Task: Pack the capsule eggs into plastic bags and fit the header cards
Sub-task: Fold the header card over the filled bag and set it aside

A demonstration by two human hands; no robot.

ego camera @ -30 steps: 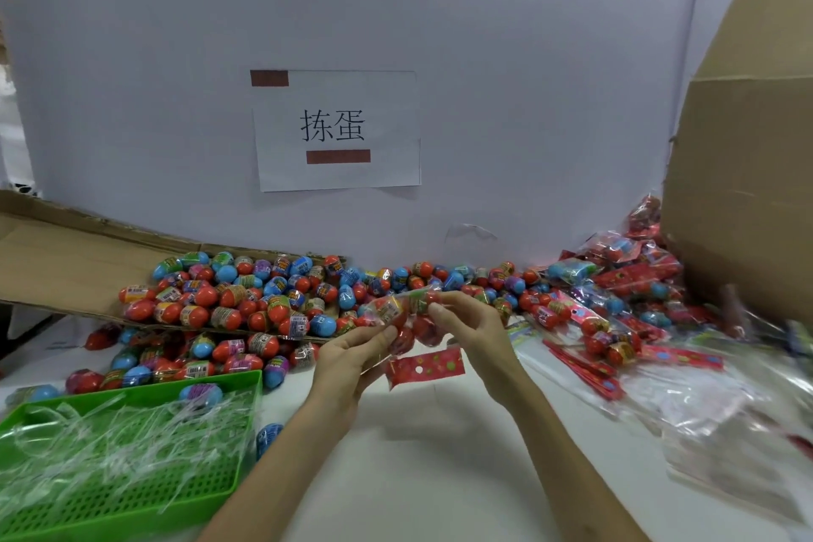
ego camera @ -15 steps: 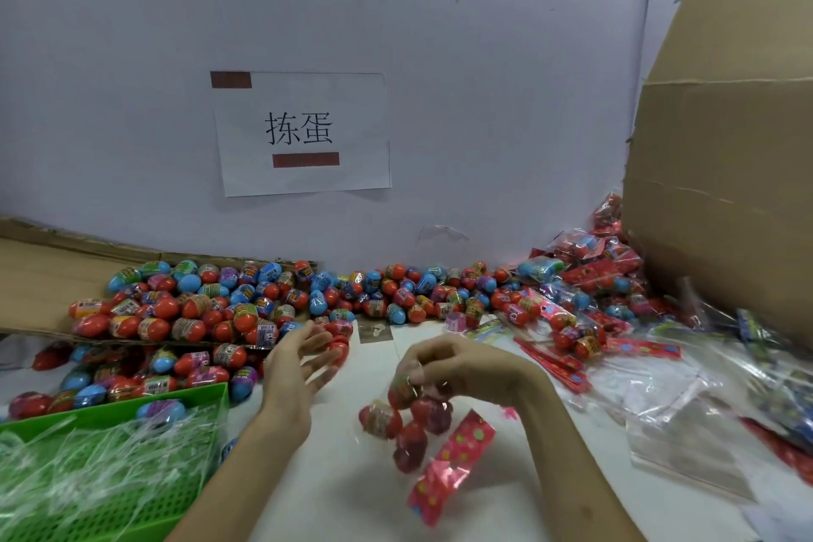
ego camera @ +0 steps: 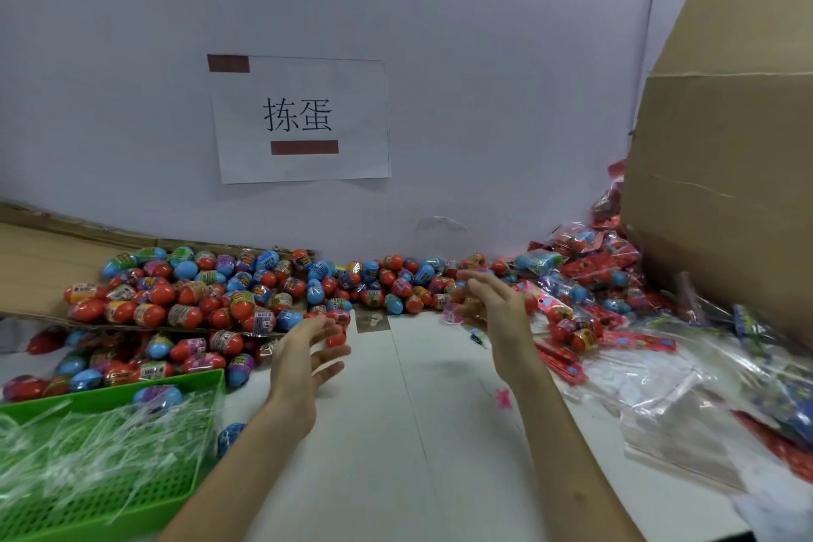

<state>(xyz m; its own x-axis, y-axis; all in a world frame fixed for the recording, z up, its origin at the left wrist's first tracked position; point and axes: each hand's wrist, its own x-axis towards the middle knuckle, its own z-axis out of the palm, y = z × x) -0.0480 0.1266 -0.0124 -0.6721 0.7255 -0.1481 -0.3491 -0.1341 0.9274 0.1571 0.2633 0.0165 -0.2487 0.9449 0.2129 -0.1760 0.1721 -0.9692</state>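
Observation:
Loose capsule eggs (ego camera: 211,299), mostly red and blue, lie in a long heap along the wall. My left hand (ego camera: 303,361) hovers at the heap's near edge with fingers spread, holding nothing; a red egg lies just beyond its fingertips. My right hand (ego camera: 492,308) is blurred, fingers extended and empty, over the eggs at centre right. Packed bags with red header cards (ego camera: 585,273) pile up at the right. Loose red header cards (ego camera: 563,365) lie beside my right wrist.
A green basket (ego camera: 110,396) of clear plastic bags stands at the near left. Flat cardboard (ego camera: 39,273) lies under the left eggs. A tall cardboard box (ego camera: 726,167) fills the right. Crumpled clear bags (ego camera: 682,409) cover the right table. A paper sign (ego camera: 303,119) hangs on the wall.
My right hand held a bag of eggs with a red header card; that bag has left the hand, which has swung up and to the right. Both hands are now empty.

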